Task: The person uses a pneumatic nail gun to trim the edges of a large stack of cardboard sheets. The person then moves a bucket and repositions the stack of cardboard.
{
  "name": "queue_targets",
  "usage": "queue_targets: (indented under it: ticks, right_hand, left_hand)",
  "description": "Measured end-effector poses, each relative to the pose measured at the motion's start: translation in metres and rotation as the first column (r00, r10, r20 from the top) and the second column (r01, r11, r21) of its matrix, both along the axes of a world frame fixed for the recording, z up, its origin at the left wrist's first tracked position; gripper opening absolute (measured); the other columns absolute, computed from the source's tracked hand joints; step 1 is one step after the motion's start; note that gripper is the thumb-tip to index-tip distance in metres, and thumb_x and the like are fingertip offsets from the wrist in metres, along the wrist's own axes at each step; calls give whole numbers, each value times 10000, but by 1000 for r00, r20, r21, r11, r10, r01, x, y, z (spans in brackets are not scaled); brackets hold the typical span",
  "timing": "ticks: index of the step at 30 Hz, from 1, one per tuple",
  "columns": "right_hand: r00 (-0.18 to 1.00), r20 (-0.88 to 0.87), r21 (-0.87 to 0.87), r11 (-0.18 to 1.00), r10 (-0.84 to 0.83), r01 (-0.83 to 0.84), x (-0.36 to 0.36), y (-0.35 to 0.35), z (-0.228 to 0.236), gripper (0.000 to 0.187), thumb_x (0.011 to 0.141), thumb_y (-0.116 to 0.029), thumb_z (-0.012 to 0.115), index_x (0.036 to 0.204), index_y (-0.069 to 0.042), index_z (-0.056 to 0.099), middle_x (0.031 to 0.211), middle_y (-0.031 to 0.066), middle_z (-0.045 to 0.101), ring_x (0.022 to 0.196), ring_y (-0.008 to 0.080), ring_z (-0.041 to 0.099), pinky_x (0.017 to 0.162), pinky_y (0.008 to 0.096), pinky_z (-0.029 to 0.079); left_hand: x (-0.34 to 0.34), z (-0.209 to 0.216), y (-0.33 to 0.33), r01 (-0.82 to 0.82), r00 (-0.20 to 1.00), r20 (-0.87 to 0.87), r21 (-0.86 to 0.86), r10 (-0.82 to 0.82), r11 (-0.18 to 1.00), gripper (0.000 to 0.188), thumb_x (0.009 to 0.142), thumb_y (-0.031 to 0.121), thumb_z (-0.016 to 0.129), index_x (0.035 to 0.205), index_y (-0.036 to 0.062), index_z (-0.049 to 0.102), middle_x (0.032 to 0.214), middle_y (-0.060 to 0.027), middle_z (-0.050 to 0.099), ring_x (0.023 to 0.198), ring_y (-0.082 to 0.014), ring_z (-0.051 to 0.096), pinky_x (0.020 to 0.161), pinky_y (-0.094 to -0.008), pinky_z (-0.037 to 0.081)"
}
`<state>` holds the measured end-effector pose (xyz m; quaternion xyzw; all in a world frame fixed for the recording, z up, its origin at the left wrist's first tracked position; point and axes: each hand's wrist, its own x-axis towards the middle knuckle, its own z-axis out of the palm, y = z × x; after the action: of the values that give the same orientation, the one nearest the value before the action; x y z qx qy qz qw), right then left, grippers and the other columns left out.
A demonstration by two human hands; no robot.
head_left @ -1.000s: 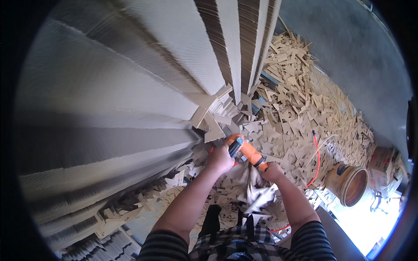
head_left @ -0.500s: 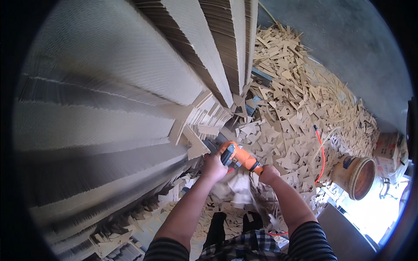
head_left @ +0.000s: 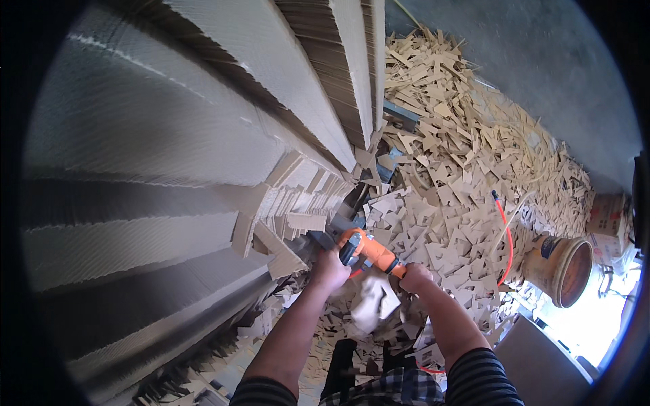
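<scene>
In the head view, both forearms are stretched forward from the lower edge and angled inward, the elbows slightly bent. The left hand (head_left: 330,271) is held ahead, its grip closed around the dark part at the front end of an orange power tool (head_left: 376,253); the rear end is clamped in the grip of the right hand (head_left: 416,277). The tool is held slantwise between the hands, its front near the cut corner of a tall stack of board (head_left: 169,152). Below it, a white scrap (head_left: 371,304) is blurred, and the floor is covered with brown offcuts (head_left: 467,230).
</scene>
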<state>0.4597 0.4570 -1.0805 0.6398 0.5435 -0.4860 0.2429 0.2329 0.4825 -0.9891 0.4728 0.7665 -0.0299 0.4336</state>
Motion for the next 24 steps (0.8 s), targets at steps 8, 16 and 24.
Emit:
queue_targets:
  ticks: [8, 16, 24]
  right_hand:
    - [1000, -4, -38, 999, 2, -2, -7, -10, -28, 323, 729, -274, 576, 999, -107, 637, 1017, 122, 629, 982, 272, 592, 847, 362, 472]
    - [1000, 29, -78, 997, 10, -7, -18, -26, -37, 370, 738, -337, 593, 1020, -100, 630, 1036, 107, 623, 1002, 260, 586, 861, 363, 462]
    - [997, 5, -134, 988, -74, 74, -40, -33, -1, 379, 742, -312, 593, 1042, -82, 618, 1067, 108, 614, 1020, 240, 580, 863, 349, 461]
  left_hand:
    - [-16, -46, -2, 56, 998, -1, -19, -57, 998, 451, 673, 143, 612, 1111, 61, 537, 885, -204, 631, 857, -349, 613, 765, -421, 485]
    - [-32, -58, -2, 96, 994, 43, 73, -99, 993, 302, 656, 134, 617, 943, 49, 581, 870, -208, 626, 849, -363, 606, 756, -419, 476]
    - [-52, -66, 5, 172, 985, -10, 110, -172, 979, 265, 644, 147, 628, 882, 37, 587, 869, -200, 626, 856, -356, 601, 762, -408, 474]
